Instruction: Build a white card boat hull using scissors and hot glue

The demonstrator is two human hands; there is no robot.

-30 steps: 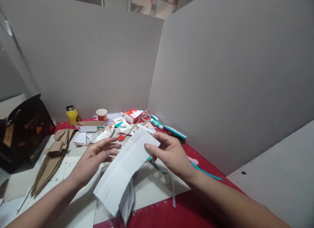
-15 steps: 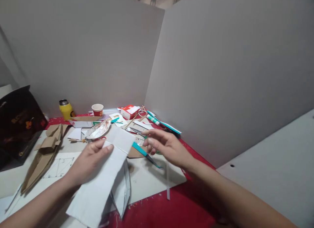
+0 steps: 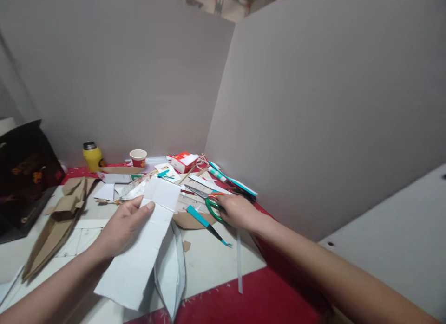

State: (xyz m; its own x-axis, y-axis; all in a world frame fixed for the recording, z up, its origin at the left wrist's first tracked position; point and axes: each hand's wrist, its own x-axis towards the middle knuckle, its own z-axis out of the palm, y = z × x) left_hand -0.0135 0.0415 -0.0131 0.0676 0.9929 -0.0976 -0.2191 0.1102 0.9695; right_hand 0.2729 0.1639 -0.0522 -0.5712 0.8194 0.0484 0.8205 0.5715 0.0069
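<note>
My left hand (image 3: 127,222) pinches a strip of white cardboard (image 3: 139,249), thumb on top, tilted toward me over the table. A crease crosses the strip near its far end. My right hand (image 3: 239,211) has its fingers closed at the handles of a pair of scissors (image 3: 213,208), with green loops and an orange part. Their metal blades point left toward the clutter; my fingertips are partly hidden. Just nearer lies a teal and black tool (image 3: 209,226) with a hooked tip. Below the strip rests a boat-shaped white cardboard piece (image 3: 170,268).
A brown cardboard boat shape (image 3: 59,236) and a black bag (image 3: 26,180) are at left. Behind stand a yellow bottle (image 3: 92,157), a paper cup (image 3: 138,158) and a red box (image 3: 184,161). A translucent strip (image 3: 239,263) overhangs the white board's edge. Grey partitions (image 3: 296,106) enclose the table.
My right hand has moved from hovering with loosely bent fingers to the scissors' handles and closed there. My left hand, still gripping the white cardboard, has shifted slightly left.
</note>
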